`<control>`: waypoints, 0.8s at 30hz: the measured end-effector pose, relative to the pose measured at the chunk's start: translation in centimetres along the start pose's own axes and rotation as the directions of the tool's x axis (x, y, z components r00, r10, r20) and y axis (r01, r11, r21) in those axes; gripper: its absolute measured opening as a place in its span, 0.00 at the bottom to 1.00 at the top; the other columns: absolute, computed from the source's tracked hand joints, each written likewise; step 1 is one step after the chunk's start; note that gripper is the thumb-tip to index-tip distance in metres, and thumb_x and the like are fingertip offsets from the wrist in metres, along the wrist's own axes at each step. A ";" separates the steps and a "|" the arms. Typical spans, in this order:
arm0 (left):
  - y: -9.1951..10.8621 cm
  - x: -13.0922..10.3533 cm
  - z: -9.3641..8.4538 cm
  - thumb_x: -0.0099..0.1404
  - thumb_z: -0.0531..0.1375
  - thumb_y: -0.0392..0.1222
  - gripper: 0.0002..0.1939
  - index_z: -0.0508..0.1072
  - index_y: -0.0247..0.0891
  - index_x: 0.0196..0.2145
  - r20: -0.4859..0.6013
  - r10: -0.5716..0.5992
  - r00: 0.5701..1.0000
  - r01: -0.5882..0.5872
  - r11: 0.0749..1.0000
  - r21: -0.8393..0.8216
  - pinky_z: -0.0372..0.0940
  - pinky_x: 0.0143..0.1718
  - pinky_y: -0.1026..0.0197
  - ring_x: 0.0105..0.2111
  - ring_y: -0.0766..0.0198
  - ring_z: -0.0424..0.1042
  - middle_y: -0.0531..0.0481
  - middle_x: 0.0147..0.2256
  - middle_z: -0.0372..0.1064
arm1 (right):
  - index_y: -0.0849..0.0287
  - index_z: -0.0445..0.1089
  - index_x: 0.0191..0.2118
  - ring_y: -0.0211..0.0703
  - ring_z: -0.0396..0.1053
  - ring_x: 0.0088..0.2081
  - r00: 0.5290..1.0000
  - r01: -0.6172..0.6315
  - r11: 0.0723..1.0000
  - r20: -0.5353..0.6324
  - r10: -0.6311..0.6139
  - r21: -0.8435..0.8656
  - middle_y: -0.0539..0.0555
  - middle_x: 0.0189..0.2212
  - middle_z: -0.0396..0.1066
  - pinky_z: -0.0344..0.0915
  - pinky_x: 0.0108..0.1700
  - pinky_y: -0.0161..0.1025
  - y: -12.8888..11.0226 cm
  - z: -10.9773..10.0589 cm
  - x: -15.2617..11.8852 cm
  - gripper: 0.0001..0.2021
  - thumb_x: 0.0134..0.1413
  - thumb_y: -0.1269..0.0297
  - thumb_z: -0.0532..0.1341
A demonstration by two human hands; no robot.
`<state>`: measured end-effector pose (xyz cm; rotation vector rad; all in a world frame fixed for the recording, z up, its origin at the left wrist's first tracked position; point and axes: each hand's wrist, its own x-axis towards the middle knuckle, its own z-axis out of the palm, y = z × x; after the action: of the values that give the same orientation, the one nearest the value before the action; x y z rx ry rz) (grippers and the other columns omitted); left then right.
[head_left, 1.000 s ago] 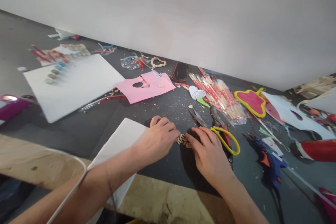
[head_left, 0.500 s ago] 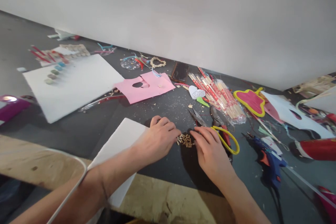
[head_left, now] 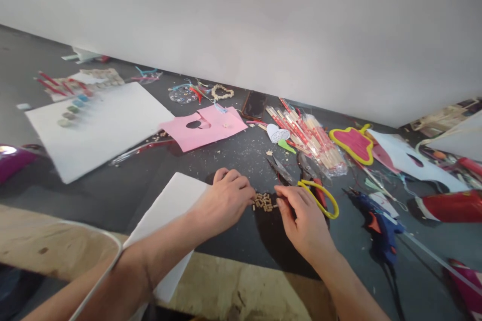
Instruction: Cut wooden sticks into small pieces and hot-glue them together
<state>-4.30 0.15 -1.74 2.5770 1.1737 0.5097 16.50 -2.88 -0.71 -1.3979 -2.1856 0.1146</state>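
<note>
A small heap of short, cut wooden stick pieces (head_left: 264,202) lies on the dark tabletop between my two hands. My left hand (head_left: 231,195) rests at the heap's left edge, fingers curled in and fingertips against the pieces; what they pinch, if anything, is hidden. On the other side, my right hand (head_left: 305,215) has its thumb and forefinger slightly apart, beside a single piece at the heap's edge. Just behind my right hand are yellow-handled scissors (head_left: 320,200) and pliers with red grips (head_left: 321,191). Beneath my left forearm is a white board (head_left: 176,193).
A blue glue gun (head_left: 380,223) and a red can (head_left: 450,206) lie at the right. Wrapped chopsticks (head_left: 305,133), a phone (head_left: 254,105) and pink cut paper (head_left: 211,128) are farther back. A larger white board (head_left: 101,130) with paint pots stands left. A white cable (head_left: 109,241) crosses my left forearm.
The view has shifted slightly, so objects sit a little further left. Both hands stay around the heap, with only small finger movements.
</note>
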 end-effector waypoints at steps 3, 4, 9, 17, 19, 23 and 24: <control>-0.2 -0.1 0.3 0.67 0.52 0.36 0.09 0.71 0.39 0.33 -0.019 0.028 0.999 -0.028 1.000 0.001 0.52 0.44 0.51 0.40 0.57 0.62 0.48 0.34 0.70 | 0.59 0.68 0.45 0.47 0.69 0.42 1.000 -0.006 1.000 -0.002 0.006 0.016 0.58 0.38 0.73 0.66 0.45 0.46 -0.1 0.0 -0.2 0.11 0.59 0.71 0.53; -0.2 -0.1 0.4 0.67 0.52 0.36 0.09 0.71 0.39 0.33 -0.032 0.028 0.999 -0.028 1.000 -0.006 0.53 0.44 0.50 0.40 0.56 0.62 0.49 0.34 0.70 | 0.60 0.68 0.45 0.46 0.68 0.42 1.000 -0.009 1.000 -0.006 0.009 0.019 0.58 0.38 0.73 0.66 0.45 0.46 -0.1 -0.1 -0.2 0.11 0.59 0.71 0.53; 0.2 -0.1 -0.1 0.69 0.50 0.37 0.09 0.69 0.39 0.33 -0.097 0.005 0.995 -0.026 0.978 -0.208 0.56 0.44 0.54 0.39 0.60 0.64 0.50 0.34 0.70 | 0.60 0.68 0.45 0.45 0.67 0.42 1.000 0.007 1.000 -0.016 -0.007 -0.006 0.57 0.38 0.73 0.65 0.46 0.45 -0.7 -0.6 -0.4 0.10 0.59 0.71 0.54; 1.5 -0.1 -1.3 0.67 0.53 0.41 0.08 0.69 0.41 0.31 0.024 -0.113 0.993 0.104 0.790 -0.604 0.61 0.36 0.65 0.35 0.66 0.67 0.53 0.32 0.68 | 0.58 0.70 0.37 0.39 0.66 0.36 0.984 0.169 0.983 -0.067 -0.164 0.075 0.51 0.31 0.74 0.62 0.43 0.42 -2.1 -0.9 -0.4 0.04 0.57 0.70 0.58; 1.6 -0.1 -1.3 0.66 0.53 0.41 0.08 0.70 0.40 0.31 0.055 -0.113 0.992 0.122 0.757 -0.642 0.61 0.36 0.66 0.34 0.66 0.67 0.53 0.32 0.68 | 0.58 0.69 0.37 0.38 0.66 0.35 0.980 0.189 0.978 -0.083 -0.181 0.088 0.50 0.31 0.74 0.62 0.42 0.41 -2.1 -0.9 -0.4 0.04 0.57 0.71 0.59; 1.7 0.0 -1.5 0.66 0.53 0.42 0.08 0.70 0.40 0.31 0.141 -0.117 0.983 0.182 0.724 -0.665 0.60 0.35 0.66 0.33 0.66 0.66 0.54 0.31 0.68 | 0.58 0.67 0.40 0.38 0.67 0.34 0.968 0.230 0.967 -0.126 -0.216 0.111 0.51 0.32 0.74 0.62 0.41 0.42 -2.1 -0.9 -0.3 0.05 0.56 0.71 0.59; 1.7 0.0 -1.6 0.66 0.53 0.42 0.08 0.70 0.40 0.31 0.162 -0.112 0.980 0.193 0.720 -0.667 0.59 0.34 0.66 0.33 0.66 0.66 0.54 0.31 0.68 | 0.58 0.67 0.40 0.38 0.67 0.34 0.964 0.244 0.962 -0.139 -0.227 0.119 0.51 0.32 0.74 0.62 0.41 0.42 -2.1 -0.9 -0.3 0.06 0.56 0.72 0.60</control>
<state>-3.85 -0.82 0.33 1.8276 0.9164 0.6107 15.28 -4.29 0.69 -1.0340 -2.1786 0.0840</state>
